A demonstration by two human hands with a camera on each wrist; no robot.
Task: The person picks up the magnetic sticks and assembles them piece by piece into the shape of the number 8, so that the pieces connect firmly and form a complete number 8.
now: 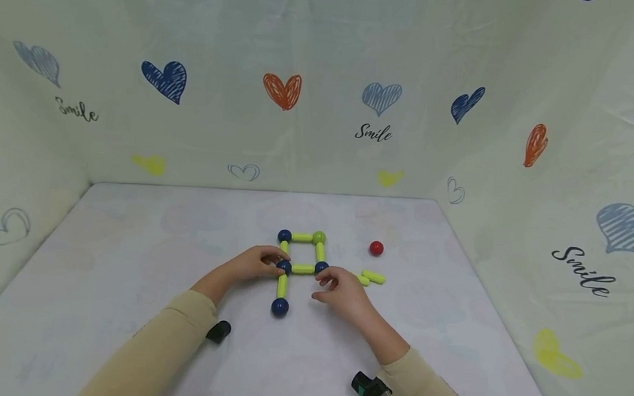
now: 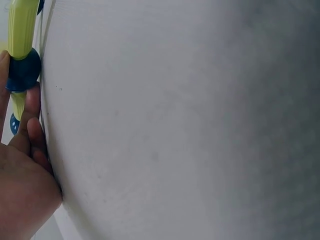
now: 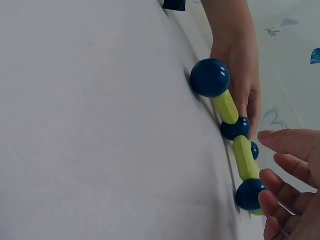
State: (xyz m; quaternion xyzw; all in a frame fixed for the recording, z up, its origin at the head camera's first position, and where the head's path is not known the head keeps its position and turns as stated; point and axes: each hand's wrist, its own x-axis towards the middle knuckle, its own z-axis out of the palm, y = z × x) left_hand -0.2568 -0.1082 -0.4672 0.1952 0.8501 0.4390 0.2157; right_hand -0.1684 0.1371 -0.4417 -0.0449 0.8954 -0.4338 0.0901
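A flat frame of yellow-green rods and balls lies on the table: a square with a rod (image 1: 282, 286) running from one corner towards me to a blue ball (image 1: 279, 307). My left hand (image 1: 254, 263) pinches the blue ball (image 2: 24, 71) at the square's near left corner between thumb and fingers. Beside the near right blue ball (image 3: 249, 194) is my right hand (image 1: 346, 294), its fingers loosely bent and apart, with nothing between them. Whether a fingertip touches that ball, I cannot tell. A green ball (image 1: 319, 237) forms the far right corner.
Two loose yellow-green rods, one of them (image 1: 374, 277) in full sight, lie just beyond my right hand. Farther back on the right is a red ball (image 1: 376, 248). Black devices (image 1: 370, 387) sit at both wrists. A cloth wall printed with hearts (image 1: 282, 92) rises behind the table.
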